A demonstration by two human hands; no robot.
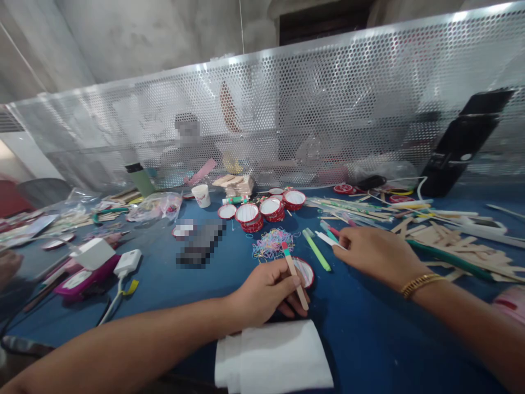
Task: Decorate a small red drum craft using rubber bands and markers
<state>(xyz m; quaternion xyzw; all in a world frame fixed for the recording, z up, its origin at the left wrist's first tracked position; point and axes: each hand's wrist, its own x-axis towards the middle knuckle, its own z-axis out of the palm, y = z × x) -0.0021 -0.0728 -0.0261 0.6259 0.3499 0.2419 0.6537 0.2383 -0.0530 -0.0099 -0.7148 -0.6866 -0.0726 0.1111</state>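
My left hand (270, 290) is closed round a wooden craft stick (296, 282), tilted, with red and teal colour at its upper end. Behind that hand lies a round white-topped, red-rimmed piece (304, 272), partly hidden. My right hand (371, 254), with a gold bracelet (422, 283) on the wrist, pinches a slim white marker (329, 239) low over the table. Beside it are a light green marker (318, 250) and a marker with a red body (333, 230). Left of these is a heap of small coloured rubber bands (273, 244).
White folded cloth or paper (274, 358) lies nearest me. Several red-and-white round tins (249, 217) and a paper cup (200, 195) stand farther back. Loose craft sticks (459, 249) cover the right side. A perforated metal screen (254, 109) closes off the back. Another person's hand (9, 264) shows far left.
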